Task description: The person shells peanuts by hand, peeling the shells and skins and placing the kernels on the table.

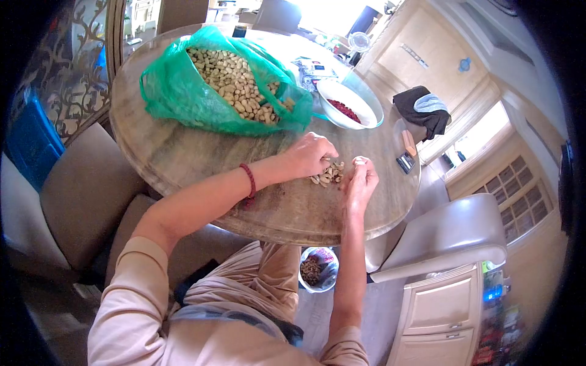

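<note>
My left hand (310,154), a dark red bracelet on its wrist, hovers at the left of a small heap of peanut shells (328,175) on the round table. Its fingers are curled inward, and whatever they hold is hidden. Just across the heap, my right hand (362,184) has thumb and fingertips pinched together; a small pale bit shows at the tips, too small to name. Beyond my left hand lies a green plastic bag (177,100), its mouth spread over many unshelled peanuts (229,82). A white bowl (365,113) with red kernels (343,110) stands behind my hands.
The wooden table (183,168) has a rounded edge close to my body. A lined bucket (329,277) with shells inside stands on the floor below. At the table's right edge lies a dark object (405,162). Chairs (452,232) stand on both sides.
</note>
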{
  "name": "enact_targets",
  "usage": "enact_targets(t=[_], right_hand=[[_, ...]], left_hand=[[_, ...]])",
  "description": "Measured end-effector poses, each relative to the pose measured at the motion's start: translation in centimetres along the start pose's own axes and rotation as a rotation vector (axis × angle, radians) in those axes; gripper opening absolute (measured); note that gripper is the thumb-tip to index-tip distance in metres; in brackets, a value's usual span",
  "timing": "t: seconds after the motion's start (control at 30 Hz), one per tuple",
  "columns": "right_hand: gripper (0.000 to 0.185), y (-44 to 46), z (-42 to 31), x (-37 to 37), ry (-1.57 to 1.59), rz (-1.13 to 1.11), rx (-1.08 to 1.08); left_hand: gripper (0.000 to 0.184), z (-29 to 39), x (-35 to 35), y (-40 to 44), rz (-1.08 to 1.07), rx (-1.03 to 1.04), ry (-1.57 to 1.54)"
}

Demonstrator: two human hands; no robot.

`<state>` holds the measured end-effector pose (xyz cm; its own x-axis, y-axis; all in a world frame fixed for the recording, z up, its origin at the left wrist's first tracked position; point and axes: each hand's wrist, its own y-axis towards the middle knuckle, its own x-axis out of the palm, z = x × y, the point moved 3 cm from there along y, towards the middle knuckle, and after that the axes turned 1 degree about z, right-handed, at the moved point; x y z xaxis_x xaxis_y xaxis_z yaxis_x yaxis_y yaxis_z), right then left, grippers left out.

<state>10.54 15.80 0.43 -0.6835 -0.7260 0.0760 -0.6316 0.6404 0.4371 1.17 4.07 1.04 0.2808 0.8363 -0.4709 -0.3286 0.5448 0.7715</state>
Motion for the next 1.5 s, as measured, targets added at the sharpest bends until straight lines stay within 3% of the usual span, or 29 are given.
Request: enact_targets(t=[0.1,0.27,0.53,0.67,0.7,0.73,0.77,0.93,1.0,1.13,1.2,1.23,1.3,1.43,1.5], right_hand=[[0.028,2.4,-0.4,-0.3,-0.001,0.003,-0.067],[0.029,8.0,-3.0,0.5,0.01,-0.017,0.002],[0.029,19.0,-0.6,2.4,0.072,0.088,-0.007],[0.017,22.6,2.6,2.5,-0.092,-0.026,0.029],[0.016,22.6,2.3,2.7,-0.251,-0.109,-0.102],[0.018,22.2,2.5,3.0,-0.409,-0.196,-0.235],[0.02,22.1,2.5,2.5,-0.509,-0.175,-0.233],[0.016,20.0,1.9,2.1,-0.437,-0.259,-0.379],[0.019,16.3,0.4,2.3,-0.265,-0.236,-0.262],[0.018,9.1,-1.8,2.5,-0.387,-0.338,-0.36],[0.019,4.9,-3.2,2.6,-0.443,-0.333,-0.315],[0.019,3.8,-3.2,2.0,-0.453,-0.361,-0.326],[0.019,0.5,-4.1,1.6,-0.491,-0.268,-0.315],[0.011,-5.7,-6.1,0.9,-0.57,-0.313,-0.369],[0.002,-8.9,-7.0,1.5,-0.556,-0.561,-0.565]], left_hand=[[0.016,0.5,-0.5,0.2,0.02,0.043,0.096],[0.019,2.3,-2.3,0.8,0.07,0.034,0.099],[0.016,2.4,-4.3,1.5,0.163,-0.016,0.185],[0.015,2.2,-4.4,1.4,0.139,-0.033,0.176],[0.015,2.4,-4.5,1.4,0.153,-0.02,0.172],[0.015,2.5,-4.5,1.4,0.167,-0.008,0.167],[0.015,2.6,-4.6,1.5,0.177,0.024,0.192],[0.013,1.7,-4.4,1.5,0.221,0.029,0.236],[0.014,1.3,-4.4,1.2,0.311,0.132,0.284],[0.015,1.1,-4.7,1.4,0.198,-0.01,0.219],[0.015,0.8,-4.6,1.7,0.316,0.079,0.281],[0.015,0.3,-4.6,1.8,0.304,0.052,0.287],[0.016,0.3,-4.5,2.1,0.267,0.227,0.533],[0.016,0.4,-3.9,3.1,0.172,0.039,0.433],[0.014,1.7,-5.7,2.2,0.241,-0.022,0.254]])
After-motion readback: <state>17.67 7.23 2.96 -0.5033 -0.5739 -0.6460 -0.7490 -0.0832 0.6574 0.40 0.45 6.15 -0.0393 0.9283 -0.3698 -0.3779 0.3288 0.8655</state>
